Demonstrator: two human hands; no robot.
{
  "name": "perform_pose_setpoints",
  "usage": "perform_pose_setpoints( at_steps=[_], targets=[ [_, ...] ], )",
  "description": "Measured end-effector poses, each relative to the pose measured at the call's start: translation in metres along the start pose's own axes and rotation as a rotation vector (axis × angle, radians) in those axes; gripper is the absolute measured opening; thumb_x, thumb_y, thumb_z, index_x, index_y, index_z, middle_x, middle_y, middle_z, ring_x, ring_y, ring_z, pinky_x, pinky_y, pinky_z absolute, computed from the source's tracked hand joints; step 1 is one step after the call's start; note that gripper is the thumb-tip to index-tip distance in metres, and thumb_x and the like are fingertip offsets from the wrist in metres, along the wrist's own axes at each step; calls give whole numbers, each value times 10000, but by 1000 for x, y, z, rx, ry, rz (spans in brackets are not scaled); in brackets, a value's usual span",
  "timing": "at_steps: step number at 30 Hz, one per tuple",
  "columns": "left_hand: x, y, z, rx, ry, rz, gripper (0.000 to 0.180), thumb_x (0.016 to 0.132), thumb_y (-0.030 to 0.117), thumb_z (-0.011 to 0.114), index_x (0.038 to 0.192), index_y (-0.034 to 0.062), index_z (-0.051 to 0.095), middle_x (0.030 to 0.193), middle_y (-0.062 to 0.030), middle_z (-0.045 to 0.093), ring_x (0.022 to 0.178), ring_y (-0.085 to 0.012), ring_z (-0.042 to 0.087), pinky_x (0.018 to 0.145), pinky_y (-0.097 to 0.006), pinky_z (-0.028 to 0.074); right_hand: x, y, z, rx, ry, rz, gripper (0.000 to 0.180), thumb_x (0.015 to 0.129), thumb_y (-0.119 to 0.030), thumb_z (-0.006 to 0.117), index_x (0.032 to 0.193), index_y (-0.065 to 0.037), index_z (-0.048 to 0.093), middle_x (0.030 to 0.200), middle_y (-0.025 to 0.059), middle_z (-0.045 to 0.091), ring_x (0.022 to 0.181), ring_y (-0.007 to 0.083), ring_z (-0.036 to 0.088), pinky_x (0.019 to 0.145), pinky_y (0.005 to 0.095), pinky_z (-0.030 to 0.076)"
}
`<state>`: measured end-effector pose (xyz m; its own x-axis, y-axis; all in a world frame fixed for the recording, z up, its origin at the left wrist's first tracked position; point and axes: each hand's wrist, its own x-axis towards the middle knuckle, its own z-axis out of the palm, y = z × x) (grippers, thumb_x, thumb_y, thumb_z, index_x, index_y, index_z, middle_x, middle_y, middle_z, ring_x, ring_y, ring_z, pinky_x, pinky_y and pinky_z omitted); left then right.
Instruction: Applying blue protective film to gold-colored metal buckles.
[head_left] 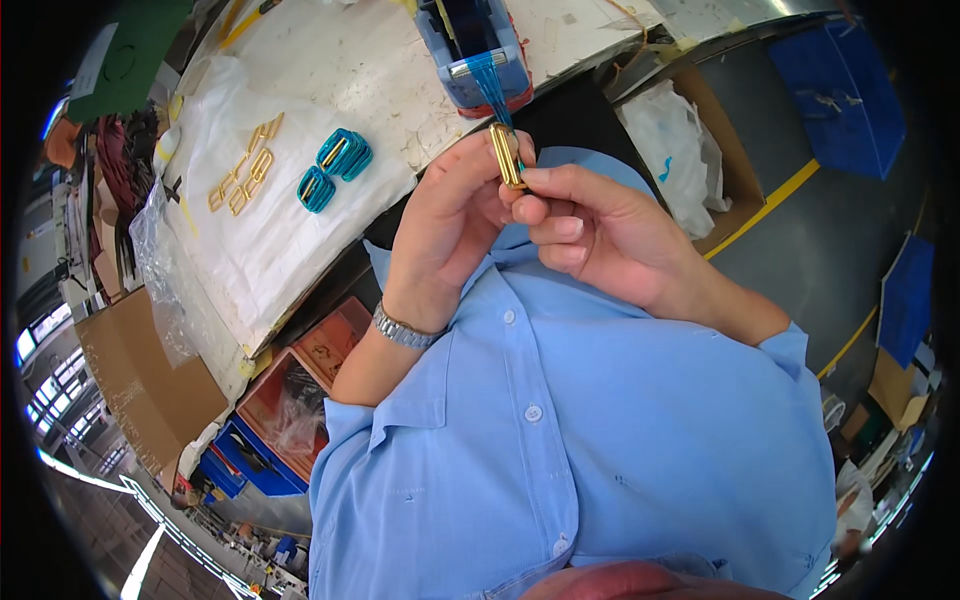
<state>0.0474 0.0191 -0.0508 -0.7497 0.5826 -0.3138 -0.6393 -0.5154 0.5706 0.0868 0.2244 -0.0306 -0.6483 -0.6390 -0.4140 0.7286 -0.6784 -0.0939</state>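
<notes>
1. The left hand (445, 215) is closed to a pinch, its fingertips holding one side of a gold buckle (505, 150).
2. The right hand (620, 235) meets it there, thumb and forefinger pinched at the buckle's lower end, the other fingers curled toward the palm.
3. The buckle stands nearly upright between the two hands, just off the table's edge, in front of the chest of the blue shirt (640, 420).
4. A strip of blue tape (490, 85) runs down to the buckle's top; the fingers hide just where it meets the metal.
5. The tape comes off the dispenser (437, 55), which sits at the edge of the table (365, 60), just beyond the hands.
6. To the left, blue buckles (343, 153) lie bunched on a white sheet (215, 115).
7. Further left on that sheet, near them, is a loose cluster of plain gold buckles (250, 182).
8. A metal watch (403, 331) circles the left wrist.
9. Right of the table, a carton (735, 155) holds a white bag (680, 145).
10. Beyond it, a yellow line (770, 208) crosses the floor toward a blue bin (850, 100).
</notes>
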Motion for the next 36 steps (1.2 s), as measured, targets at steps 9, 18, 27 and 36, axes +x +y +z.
perform_pose_setpoints(
  at_steps=[9,18,27,36],
  targets=[
    [-9,8,5,-176,112,-169,227,1093,206,613,1170,5,687,908,1,649,696,-73,553,631,-243,458,-2,-21,-10,-384,-67,85,274,1119,-229,652,1180,11,769,980,35,765,780,71,631,686,241,519],
    [-4,26,1,-547,80,-400,187,1102,142,570,1187,-13,630,852,41,561,619,-48,465,562,-244,422,24,-37,-27,-972,4,-431,405,1114,-204,627,1460,1,679,1327,96,771,1252,163,710,1048,320,562],
    [3,31,2,-876,200,-499,164,1112,112,586,1220,-4,627,877,6,612,643,-67,555,634,-296,585,45,-37,-20,-844,-167,-486,526,1036,-101,674,1539,32,599,1378,129,751,1266,170,710,1145,342,523],
    [10,40,9,-823,301,-559,178,1098,121,606,1157,-39,656,802,6,609,522,-50,481,466,-231,451,34,-39,-3,-1265,31,-675,614,911,-209,847,1434,50,655,1153,134,794,1030,192,776,949,329,606]
  ],
)
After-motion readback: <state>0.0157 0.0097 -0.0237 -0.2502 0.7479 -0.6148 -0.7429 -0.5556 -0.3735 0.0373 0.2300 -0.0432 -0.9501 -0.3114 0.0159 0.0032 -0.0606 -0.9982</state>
